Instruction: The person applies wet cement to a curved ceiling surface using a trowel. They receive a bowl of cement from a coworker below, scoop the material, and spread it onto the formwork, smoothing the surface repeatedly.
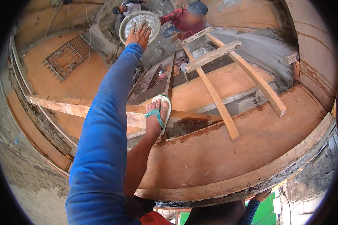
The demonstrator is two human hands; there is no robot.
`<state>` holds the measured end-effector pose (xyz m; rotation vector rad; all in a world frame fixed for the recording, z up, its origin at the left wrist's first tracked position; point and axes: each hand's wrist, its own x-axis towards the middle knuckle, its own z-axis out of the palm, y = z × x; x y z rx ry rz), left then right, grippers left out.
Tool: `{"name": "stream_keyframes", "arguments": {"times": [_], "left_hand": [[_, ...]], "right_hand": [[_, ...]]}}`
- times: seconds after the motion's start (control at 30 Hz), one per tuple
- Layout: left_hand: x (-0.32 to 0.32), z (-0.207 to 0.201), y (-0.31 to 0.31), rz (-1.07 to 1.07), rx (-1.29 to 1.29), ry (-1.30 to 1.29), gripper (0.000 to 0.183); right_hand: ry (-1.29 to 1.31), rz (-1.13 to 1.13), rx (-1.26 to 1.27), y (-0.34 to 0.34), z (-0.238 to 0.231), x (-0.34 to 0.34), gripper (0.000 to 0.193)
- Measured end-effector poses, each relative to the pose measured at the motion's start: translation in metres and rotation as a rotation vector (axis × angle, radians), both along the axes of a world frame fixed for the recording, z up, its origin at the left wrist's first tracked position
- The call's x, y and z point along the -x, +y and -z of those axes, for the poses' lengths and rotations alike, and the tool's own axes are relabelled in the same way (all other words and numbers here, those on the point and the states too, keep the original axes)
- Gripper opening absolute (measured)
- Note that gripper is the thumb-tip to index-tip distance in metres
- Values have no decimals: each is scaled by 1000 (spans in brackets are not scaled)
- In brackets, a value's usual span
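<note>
My left hand (139,34) reaches far down at the end of a blue sleeve. It lies with fingers spread on the near rim of a round metal pan (151,18) full of grey mortar, raised from below. A person in a red checked shirt (174,15) stands under the pan. My right hand (262,195) is at the bottom edge, fingers curled over the rim of the curved wooden board (229,150). My foot in a green-strapped sandal (157,116) stands on a wooden beam (64,105).
A rough wooden ladder (221,75) leans from the ground up to the board. A metal window grille (65,56) lies below at the left. A second person (128,7) is partly seen by the pan. Bare wall rises at the left.
</note>
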<state>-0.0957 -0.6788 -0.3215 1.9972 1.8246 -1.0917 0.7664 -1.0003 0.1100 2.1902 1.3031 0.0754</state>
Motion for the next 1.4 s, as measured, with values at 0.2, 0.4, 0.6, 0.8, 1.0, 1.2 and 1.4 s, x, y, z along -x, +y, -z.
{"name": "stream_keyframes", "arguments": {"times": [0.2,0.4,0.6,0.8,1.0,1.2,1.4], "left_hand": [[50,-5,23,-48,241,137,48],[99,20,-13,3,166,46,29],[59,-7,-18,-89,192,-107,22],[44,-94,-12,-338,222,-331,26],[-13,-224,-29,-587,226,-480,42],[-88,-374,-79,-655,-13,-852,33],[-187,-542,-94,-959,-235,-1056,33]], "right_hand": [[-78,100,296,-1,6,23,49],[544,505,-468,-30,36,-1,60],[672,712,-837,-24,32,-2,64],[814,541,-926,8,15,26,60],[644,376,-1087,47,-28,47,53],[600,122,-720,143,-108,177,42],[1070,47,-231,170,-127,300,44]]}}
